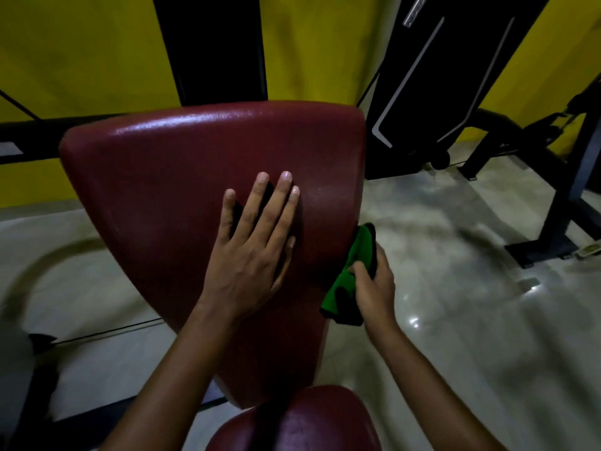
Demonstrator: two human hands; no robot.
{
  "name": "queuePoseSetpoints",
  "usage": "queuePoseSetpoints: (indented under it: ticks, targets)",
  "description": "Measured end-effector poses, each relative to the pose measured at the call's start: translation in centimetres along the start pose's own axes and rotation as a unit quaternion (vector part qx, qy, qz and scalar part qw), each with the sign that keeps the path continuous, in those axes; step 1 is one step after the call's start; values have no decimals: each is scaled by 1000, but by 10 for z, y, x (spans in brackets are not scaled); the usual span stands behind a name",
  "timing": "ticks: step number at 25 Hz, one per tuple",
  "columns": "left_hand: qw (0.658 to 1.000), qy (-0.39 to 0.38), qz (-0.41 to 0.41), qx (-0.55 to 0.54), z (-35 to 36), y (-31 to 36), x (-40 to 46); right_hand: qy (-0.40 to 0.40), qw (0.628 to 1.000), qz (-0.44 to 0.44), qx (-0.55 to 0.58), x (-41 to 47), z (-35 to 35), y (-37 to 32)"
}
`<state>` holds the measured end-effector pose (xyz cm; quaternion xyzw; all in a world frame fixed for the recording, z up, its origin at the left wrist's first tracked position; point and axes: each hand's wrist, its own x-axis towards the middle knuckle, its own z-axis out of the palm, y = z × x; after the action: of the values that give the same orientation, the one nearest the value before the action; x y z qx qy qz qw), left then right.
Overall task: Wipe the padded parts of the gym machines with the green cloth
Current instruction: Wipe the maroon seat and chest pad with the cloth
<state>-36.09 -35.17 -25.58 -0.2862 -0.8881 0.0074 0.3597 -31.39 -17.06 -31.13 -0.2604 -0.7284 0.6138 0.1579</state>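
From the head camera I read 2 hands and 2 padded parts.

1. Back pad (pixel 182 177): a large dark red vinyl cushion, wide at the top and tapering toward the bottom. Its upper edge shows a glossy highlight.

2. Left hand (pixel 250 252): laid flat on the face of the back pad, right of centre. The fingers are straight and slightly spread, with the palm against the vinyl. It grasps nothing.

3. Right hand (pixel 374 288): positioned at the right edge of the back pad, below the level of the left fingertips. The fingers and thumb are curled round the green cloth (pixel 354 271), gripping it in a bunch.

4. Green cloth: held against the right side edge of the back pad. One portion rises above the hand and another hangs below it. The folds look dark, and I cannot tell whether that is shadow or a second colour, since the light is dim.

5. Seat pad (pixel 309 424): a second dark red cushion at the bottom of the view, just below the narrow end of the back pad. Neither hand touches it.

6. Surroundings: a pale glossy floor (pixel 455 320), a yellow wall (pixel 81 50) with a black stripe, and a black machine frame (pixel 566 190) standing at the right, well apart from the pads.
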Motion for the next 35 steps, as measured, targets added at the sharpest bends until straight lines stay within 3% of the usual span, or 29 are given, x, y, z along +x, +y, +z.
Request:
queuePoseSetpoints:
  ticks: [5, 7, 10, 12, 15, 18, 23, 27, 29, 31, 35]
  targets:
    - [1000, 2, -18, 2, 10, 16, -21, 27, 990, -126, 48, 21, 1, -20]
    - [1000, 5, -30, -1, 14, 22, -23, 9, 998, -63, 16, 10, 3, 14]
    - [999, 9, -40, -4, 18, 27, -27, -76, 985, 136, -70, -17, 4, 74]
    - [999, 12, -33, 3, 20, 28, -30, -77, 980, 177, -45, -13, 5, 80]
    - [999, 19, -31, -7, 26, 30, -36, -6, 995, 88, 37, 1, 5, 62]
    - [999, 20, -32, -4, 37, 39, -50, 19, 999, 9, 30, -6, 13, 75]
    - [1000, -12, 9, 18, 59, 58, -93, -17, 991, 126, -46, -22, 23, 140]
    - [999, -19, 17, 31, 67, 59, -107, 38, 997, 32, 58, -19, 21, 130]
    - [999, -16, 12, 25, 68, 60, -107, 45, 998, 11, 50, -21, 24, 138]
    - [1000, -16, 6, 24, 69, 62, -106, 15, 999, 49, -14, -29, 26, 162]
    - [1000, -21, 4, 16, 72, 65, -117, -81, 958, 244, -127, -36, 24, 206]
